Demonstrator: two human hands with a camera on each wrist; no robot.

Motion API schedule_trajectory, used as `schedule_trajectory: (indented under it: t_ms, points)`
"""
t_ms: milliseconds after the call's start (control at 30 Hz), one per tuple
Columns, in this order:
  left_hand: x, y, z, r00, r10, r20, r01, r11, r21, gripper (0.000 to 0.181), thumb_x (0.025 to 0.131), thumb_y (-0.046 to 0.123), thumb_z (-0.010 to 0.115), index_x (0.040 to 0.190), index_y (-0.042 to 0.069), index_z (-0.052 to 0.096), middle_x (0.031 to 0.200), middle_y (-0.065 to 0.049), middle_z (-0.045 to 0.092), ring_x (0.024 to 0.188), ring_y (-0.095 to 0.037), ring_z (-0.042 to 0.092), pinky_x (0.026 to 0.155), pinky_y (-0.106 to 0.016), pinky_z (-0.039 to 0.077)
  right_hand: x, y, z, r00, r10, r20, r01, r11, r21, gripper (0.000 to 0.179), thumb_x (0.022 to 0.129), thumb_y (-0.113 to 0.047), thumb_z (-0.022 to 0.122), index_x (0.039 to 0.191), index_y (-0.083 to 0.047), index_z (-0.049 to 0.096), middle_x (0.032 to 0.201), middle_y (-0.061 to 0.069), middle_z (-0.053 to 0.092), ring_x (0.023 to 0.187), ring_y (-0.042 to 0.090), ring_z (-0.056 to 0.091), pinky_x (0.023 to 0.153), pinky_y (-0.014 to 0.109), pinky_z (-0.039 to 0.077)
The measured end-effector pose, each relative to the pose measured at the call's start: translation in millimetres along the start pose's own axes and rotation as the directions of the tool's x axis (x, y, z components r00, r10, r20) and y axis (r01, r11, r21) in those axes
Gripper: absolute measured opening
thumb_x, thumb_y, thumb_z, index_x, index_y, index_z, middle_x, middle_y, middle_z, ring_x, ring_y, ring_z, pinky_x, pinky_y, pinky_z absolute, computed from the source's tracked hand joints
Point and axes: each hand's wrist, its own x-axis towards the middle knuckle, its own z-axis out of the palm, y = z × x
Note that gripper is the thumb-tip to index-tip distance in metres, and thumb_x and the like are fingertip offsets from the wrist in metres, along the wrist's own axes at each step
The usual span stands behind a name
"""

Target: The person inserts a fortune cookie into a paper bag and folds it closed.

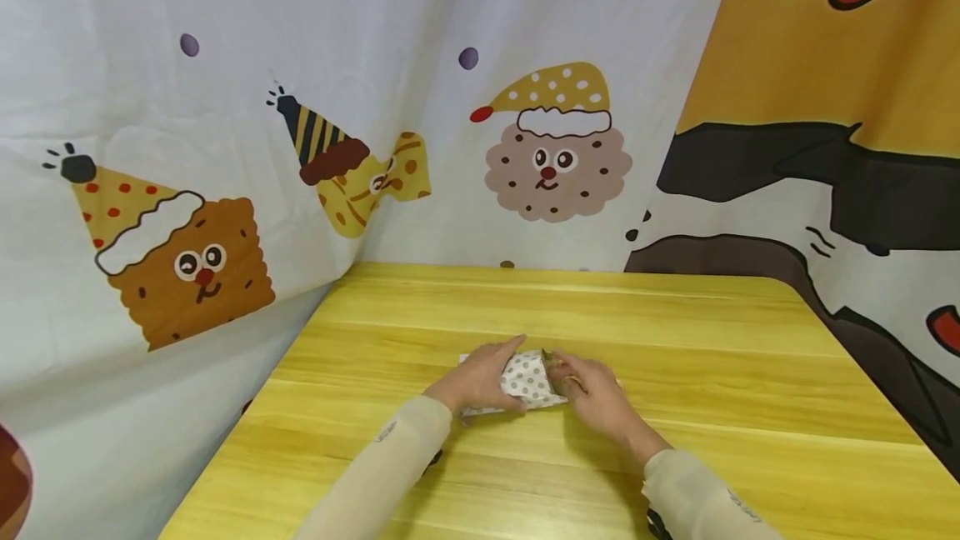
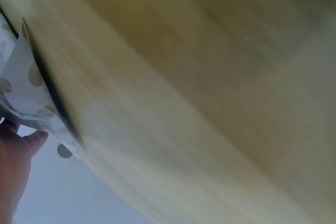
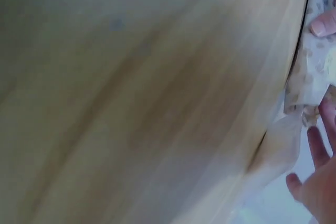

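A white paper bag (image 1: pixel 527 377) with grey-brown dots lies sideways just over the table, its mouth facing right. My left hand (image 1: pixel 480 377) grips its closed end, thumb at the near side and fingers at the far side. In the left wrist view, fingertips (image 2: pixel 34 141) press against the dotted paper (image 2: pixel 32 72). My right hand (image 1: pixel 596 394) is at the mouth, fingers bent toward the inside, around a see-through, tan-looking thing (image 1: pixel 573 382) that is mostly hidden. The right wrist view shows a clear plastic-like sheet (image 3: pixel 281 142) beside the right fingers (image 3: pixel 316 145).
Under both hands is a yellow wood-grain table (image 1: pixel 712 340). A white curtain (image 1: pixel 420 23) printed with cartoon biscuits hangs behind it and along its left side. The tabletop extends to both sides of the bag.
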Motion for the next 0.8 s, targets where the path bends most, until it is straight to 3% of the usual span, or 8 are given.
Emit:
schedule_trajectory:
  t_ms: [67, 133, 233, 300, 400, 567, 700, 800]
  points:
    - [0.0, 1.1, 0.0, 1.000, 0.005, 0.002, -0.005, 1.000, -0.001, 0.115, 0.073, 0.054, 0.085, 0.161, 0.027, 0.015, 0.154, -0.006, 0.040, 0.139, -0.029, 0.038, 0.112, -0.047, 0.034, -0.5, 0, -2, 0.998, 0.038, 0.047, -0.041, 0.997, 0.070, 0.053, 0.099, 0.004, 0.048, 0.151, -0.003, 0.039, 0.126, 0.009, 0.066, 0.121, 0.032, 0.057, 0.105, 0.052, 0.042]
    - [-0.1, 1.7, -0.1, 1.000, 0.005, 0.002, -0.005, 1.000, 0.000, 0.116, 0.073, 0.054, 0.085, 0.161, 0.028, 0.014, 0.154, -0.006, 0.040, 0.139, -0.029, 0.038, 0.113, -0.048, 0.034, -1.1, 2, -5, 0.993, 0.095, 0.063, -0.102, 0.988, 0.117, 0.056, 0.101, 0.004, 0.044, 0.154, -0.007, 0.034, 0.132, 0.011, 0.063, 0.098, 0.036, 0.065, 0.089, 0.047, 0.053]
    - [-1.4, 2.1, -1.4, 1.000, -0.009, 0.000, 0.009, 1.000, -0.005, 0.116, 0.073, 0.053, 0.085, 0.161, 0.028, 0.014, 0.155, -0.007, 0.038, 0.141, -0.030, 0.037, 0.113, -0.050, 0.032, -2.9, 9, -14, 0.983, 0.185, 0.015, -0.185, 0.980, 0.076, 0.050, 0.103, -0.004, 0.046, 0.152, -0.009, 0.039, 0.137, 0.013, 0.058, 0.083, 0.043, 0.062, 0.074, 0.047, 0.055]
    - [-2.2, 1.9, -2.2, 1.000, -0.017, 0.003, 0.017, 1.000, -0.005, 0.116, 0.073, 0.053, 0.085, 0.161, 0.028, 0.013, 0.156, -0.007, 0.037, 0.142, -0.030, 0.035, 0.114, -0.050, 0.031, -4.4, 15, -21, 0.974, 0.224, -0.008, -0.224, 0.974, -0.012, 0.047, 0.103, -0.014, 0.053, 0.148, -0.005, 0.044, 0.138, 0.019, 0.056, 0.088, 0.049, 0.060, 0.076, 0.054, 0.053]
    - [-3.0, 1.6, -3.1, 1.000, -0.021, 0.013, 0.021, 1.000, -0.005, 0.116, 0.074, 0.052, 0.085, 0.161, 0.027, 0.013, 0.157, -0.007, 0.036, 0.142, -0.030, 0.034, 0.115, -0.050, 0.029, -8.1, 22, -27, 0.962, 0.273, 0.004, -0.267, 0.944, -0.192, 0.059, 0.099, -0.034, 0.062, 0.145, 0.000, 0.048, 0.138, 0.027, 0.051, 0.124, 0.049, 0.048, 0.097, 0.068, 0.038]
    - [-3.3, 0.8, -3.1, 1.000, -0.012, 0.013, 0.012, 1.000, 0.008, 0.115, 0.074, 0.053, 0.084, 0.161, 0.028, 0.012, 0.156, -0.007, 0.037, 0.142, -0.030, 0.035, 0.115, -0.049, 0.030, -12.0, 28, -35, 0.946, 0.324, 0.018, -0.306, 0.907, -0.290, 0.075, 0.094, -0.053, 0.062, 0.145, 0.000, 0.047, 0.137, 0.031, 0.049, 0.125, 0.053, 0.043, 0.096, 0.073, 0.033]
    - [-3.8, 1.6, -4.4, 1.000, -0.012, 0.011, 0.012, 1.000, 0.008, 0.115, 0.074, 0.054, 0.084, 0.161, 0.030, 0.012, 0.156, -0.007, 0.038, 0.142, -0.030, 0.035, 0.115, -0.048, 0.030, -13.2, 32, -43, 0.968, 0.249, 0.041, -0.237, 0.952, -0.194, 0.054, 0.103, -0.029, 0.053, 0.147, 0.000, 0.044, 0.146, 0.029, 0.042, 0.131, 0.052, 0.039, 0.101, 0.072, 0.031]
    - [-4.2, 1.8, -4.8, 1.000, -0.014, 0.012, 0.014, 1.000, 0.007, 0.115, 0.073, 0.054, 0.084, 0.161, 0.030, 0.013, 0.156, -0.007, 0.037, 0.142, -0.030, 0.035, 0.115, -0.049, 0.030, -14.5, 38, -49, 0.982, 0.141, 0.130, -0.124, 0.984, -0.131, 0.052, 0.098, 0.001, 0.051, 0.149, 0.001, 0.041, 0.153, 0.027, 0.034, 0.136, 0.050, 0.035, 0.105, 0.067, 0.032]
